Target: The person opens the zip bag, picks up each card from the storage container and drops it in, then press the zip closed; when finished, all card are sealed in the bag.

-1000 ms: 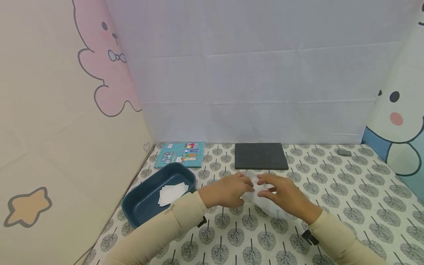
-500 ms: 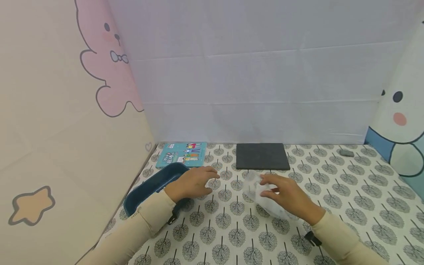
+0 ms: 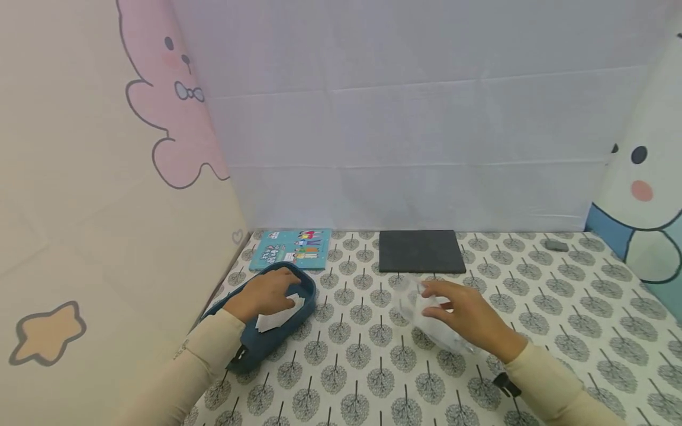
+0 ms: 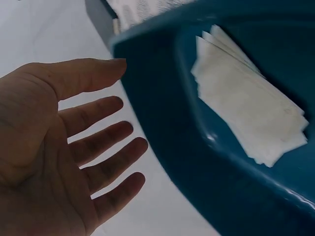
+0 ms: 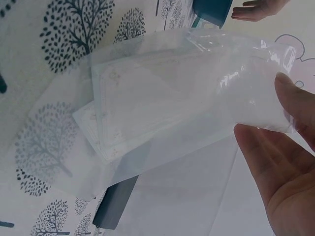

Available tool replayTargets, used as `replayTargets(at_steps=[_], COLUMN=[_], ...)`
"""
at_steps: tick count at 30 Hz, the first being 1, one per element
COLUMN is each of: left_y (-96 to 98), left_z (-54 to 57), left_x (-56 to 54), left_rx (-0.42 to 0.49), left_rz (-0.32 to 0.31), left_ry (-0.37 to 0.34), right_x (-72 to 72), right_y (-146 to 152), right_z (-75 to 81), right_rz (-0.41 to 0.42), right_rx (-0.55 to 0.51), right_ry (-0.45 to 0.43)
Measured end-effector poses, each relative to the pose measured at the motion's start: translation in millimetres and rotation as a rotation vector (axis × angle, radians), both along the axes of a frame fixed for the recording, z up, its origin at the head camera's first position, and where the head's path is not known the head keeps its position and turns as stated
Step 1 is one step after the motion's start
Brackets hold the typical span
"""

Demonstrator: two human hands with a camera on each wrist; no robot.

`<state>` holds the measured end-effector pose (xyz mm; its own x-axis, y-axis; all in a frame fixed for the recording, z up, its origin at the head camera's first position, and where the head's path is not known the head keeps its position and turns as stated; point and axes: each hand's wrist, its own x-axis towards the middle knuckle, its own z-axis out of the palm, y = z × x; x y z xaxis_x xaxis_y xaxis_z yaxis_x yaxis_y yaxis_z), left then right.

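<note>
- The left hand, fingers loosely spread and holding nothing, is hovering above the blue basin.
- The right hand, thumb and fingers curling, is gripping one end of the clear bag.
- Over the table, the bag's long axis is slanting far-left to near-right, white sheets lying lengthwise inside.

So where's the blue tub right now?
In the head view, the blue tub is left of centre, just in front of the turquoise book.
</note>
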<state>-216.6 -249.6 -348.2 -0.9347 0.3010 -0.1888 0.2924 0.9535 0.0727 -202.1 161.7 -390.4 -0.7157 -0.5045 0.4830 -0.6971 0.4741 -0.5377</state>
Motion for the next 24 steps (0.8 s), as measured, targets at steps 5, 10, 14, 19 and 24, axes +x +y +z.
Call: replayTargets(at_steps=[5, 10, 14, 19, 24], left_y=[-12.1, -18.3, -21.8, -23.4, -27.4], left_z=[-9.0, -16.0, -23.9, -26.4, -28.6], left_x=[-5.6, -8.8, -12.3, -14.1, -12.8], left_rx=[0.021, -0.030, -0.058, -0.095, -0.132], left_rz=[0.059, 0.100, 0.121, 0.149, 0.185], left_ry=[-0.069, -0.120, -0.135, -0.170, -0.174], right_x=[-0.8, 0.1, 1.2, 1.2, 0.2], right_y=[0, -1, 0, 1, 2], right_z=[-1.4, -0.6, 2.0, 1.0, 1.0], right_rz=[0.009, 0.008, 0.004, 0.011, 0.000], right_rx=[-0.012, -0.020, -0.016, -0.027, -0.012], right_ry=[0.032, 0.010, -0.013, 0.016, 0.031])
